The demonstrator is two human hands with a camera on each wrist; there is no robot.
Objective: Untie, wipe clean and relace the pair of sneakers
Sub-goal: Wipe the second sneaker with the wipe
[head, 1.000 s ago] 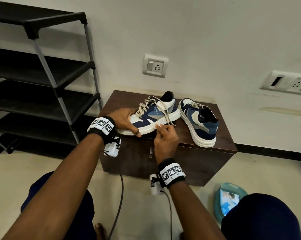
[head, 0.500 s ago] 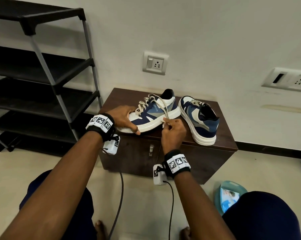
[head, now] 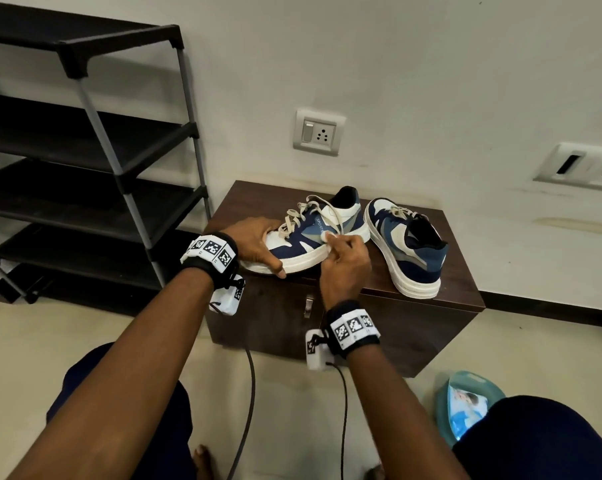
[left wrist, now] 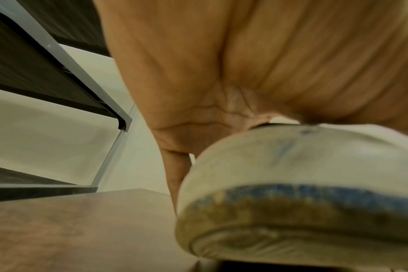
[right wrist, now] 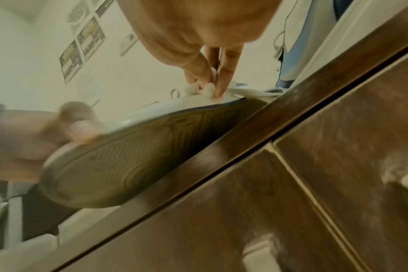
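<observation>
Centre frame, on the counter (head: 431, 299): left hand (head: 258, 242) grips the toe of the near sneaker (head: 313, 244), tilting its sole up. Right hand (head: 344, 261) pinches a lace (head: 330, 216) at its side. Second sneaker (head: 406, 247) stands just right.

i see a black shelf rack (head: 85, 140) left of the brown cabinet (head: 413, 327). a wall socket (head: 319, 132) sits above it. a teal packet (head: 465, 403) lies on the floor.

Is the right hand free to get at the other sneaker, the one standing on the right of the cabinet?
Probably not yet: the right hand pinches the lace of the near sneaker; nothing blocks the right sneaker.
</observation>
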